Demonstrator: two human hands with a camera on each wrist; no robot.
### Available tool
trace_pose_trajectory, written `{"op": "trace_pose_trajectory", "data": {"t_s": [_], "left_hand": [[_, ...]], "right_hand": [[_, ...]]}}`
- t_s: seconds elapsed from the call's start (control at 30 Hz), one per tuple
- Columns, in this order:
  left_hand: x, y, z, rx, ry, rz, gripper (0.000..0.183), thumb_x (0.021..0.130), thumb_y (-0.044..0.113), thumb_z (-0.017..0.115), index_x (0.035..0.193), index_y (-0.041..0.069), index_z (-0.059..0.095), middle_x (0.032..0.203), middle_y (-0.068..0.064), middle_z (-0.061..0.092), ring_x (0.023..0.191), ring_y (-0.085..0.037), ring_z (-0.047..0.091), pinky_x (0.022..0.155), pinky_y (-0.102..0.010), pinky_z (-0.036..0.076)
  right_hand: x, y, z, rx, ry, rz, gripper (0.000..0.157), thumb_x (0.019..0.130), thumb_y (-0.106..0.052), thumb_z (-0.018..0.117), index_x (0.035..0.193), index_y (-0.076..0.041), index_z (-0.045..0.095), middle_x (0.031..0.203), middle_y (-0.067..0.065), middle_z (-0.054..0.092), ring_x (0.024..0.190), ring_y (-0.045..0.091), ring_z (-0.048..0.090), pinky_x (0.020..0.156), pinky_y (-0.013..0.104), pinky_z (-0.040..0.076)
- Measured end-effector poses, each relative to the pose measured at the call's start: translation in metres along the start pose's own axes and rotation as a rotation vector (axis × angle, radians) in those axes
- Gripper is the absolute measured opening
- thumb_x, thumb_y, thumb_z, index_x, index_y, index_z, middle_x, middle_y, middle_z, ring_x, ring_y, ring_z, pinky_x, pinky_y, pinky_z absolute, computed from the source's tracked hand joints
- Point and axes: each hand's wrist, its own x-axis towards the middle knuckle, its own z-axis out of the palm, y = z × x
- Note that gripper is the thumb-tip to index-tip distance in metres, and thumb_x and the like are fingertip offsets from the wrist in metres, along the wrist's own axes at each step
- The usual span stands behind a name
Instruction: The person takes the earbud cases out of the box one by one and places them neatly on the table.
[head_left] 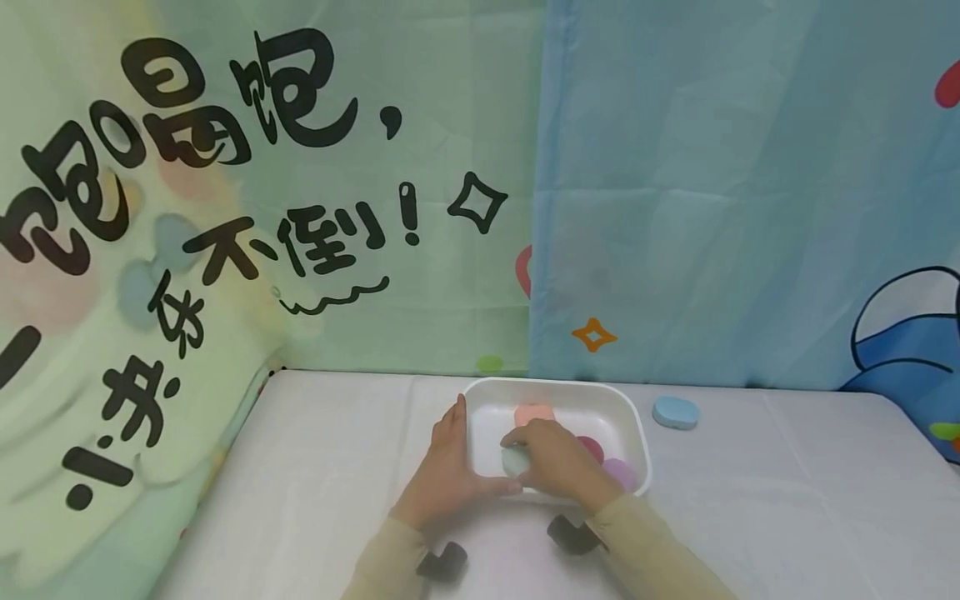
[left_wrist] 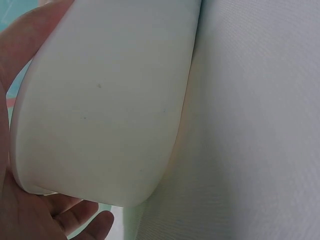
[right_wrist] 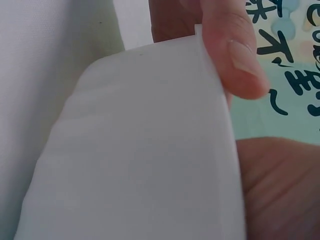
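A white tray (head_left: 637,425) with rounded corners stands on the table. My left hand (head_left: 448,471) grips its front left corner, the fingers along the left side and the thumb along the front rim. From the left wrist, the tray's outer wall (left_wrist: 105,110) fills much of the view. My right hand (head_left: 564,460) reaches over the front rim and pinches a pale green piece (head_left: 513,460) inside the tray. Also in the tray are an orange piece (head_left: 533,412), a dark pink piece (head_left: 592,448) and a purple piece (head_left: 621,472), partly hidden by my right hand and arm.
A light blue rounded block (head_left: 676,412) lies on the white table cloth (head_left: 750,500), to the right of the tray. Behind the table hangs a printed curtain (head_left: 450,317), green on the left and blue on the right. Dark devices (head_left: 444,563) sit at both wrists.
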Motion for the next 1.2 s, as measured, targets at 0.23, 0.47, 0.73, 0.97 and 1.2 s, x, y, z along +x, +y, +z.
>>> {"op": "trace_pose_trajectory", "data": {"t_s": [0.23,0.47,0.73,0.97,1.2], "left_hand": [[-0.001,0.001,-0.001,0.006,0.000,0.001,0.140,0.064,0.064,0.085,0.162,0.005,0.004,0.165,-0.012,0.017,0.149,-0.030,0.021,0.110,-0.049,0.039],[-0.001,0.002,-0.001,0.012,-0.002,-0.004,0.140,0.065,0.064,0.085,0.161,0.004,0.005,0.165,-0.013,0.017,0.149,-0.031,0.020,0.110,-0.049,0.038],[-0.001,0.003,-0.001,0.008,0.002,0.001,0.139,0.064,0.061,0.087,0.161,0.003,0.005,0.165,-0.013,0.017,0.149,-0.031,0.020,0.111,-0.050,0.037],[-0.001,0.003,-0.001,0.012,0.000,-0.001,0.139,0.064,0.062,0.087,0.161,0.003,0.006,0.165,-0.014,0.018,0.148,-0.031,0.022,0.111,-0.049,0.037],[0.000,0.003,-0.001,0.027,-0.001,-0.010,0.138,0.065,0.059,0.088,0.161,0.001,0.007,0.164,-0.015,0.020,0.146,-0.032,0.025,0.110,-0.050,0.038]], "right_hand": [[0.000,0.002,0.002,0.023,0.038,0.000,0.042,0.068,-0.010,0.090,0.107,-0.004,0.077,0.097,0.004,0.072,0.094,0.024,0.063,0.088,0.043,0.050],[-0.006,0.001,-0.005,0.008,0.077,0.003,0.041,0.071,-0.001,0.082,0.111,-0.006,0.076,0.105,0.006,0.069,0.104,0.029,0.061,0.092,0.047,0.048],[-0.013,0.006,-0.015,0.034,0.134,-0.023,0.043,0.075,0.006,0.075,0.117,-0.001,0.072,0.120,0.013,0.067,0.114,0.033,0.060,0.101,0.049,0.046],[-0.019,0.017,-0.024,0.060,0.193,-0.031,0.044,0.074,0.007,0.074,0.117,-0.007,0.074,0.119,0.009,0.068,0.109,0.029,0.062,0.096,0.048,0.048],[-0.028,0.020,-0.039,0.026,0.184,0.068,0.047,0.076,0.004,0.071,0.122,-0.006,0.071,0.114,0.009,0.065,0.108,0.031,0.059,0.094,0.050,0.048]]}}
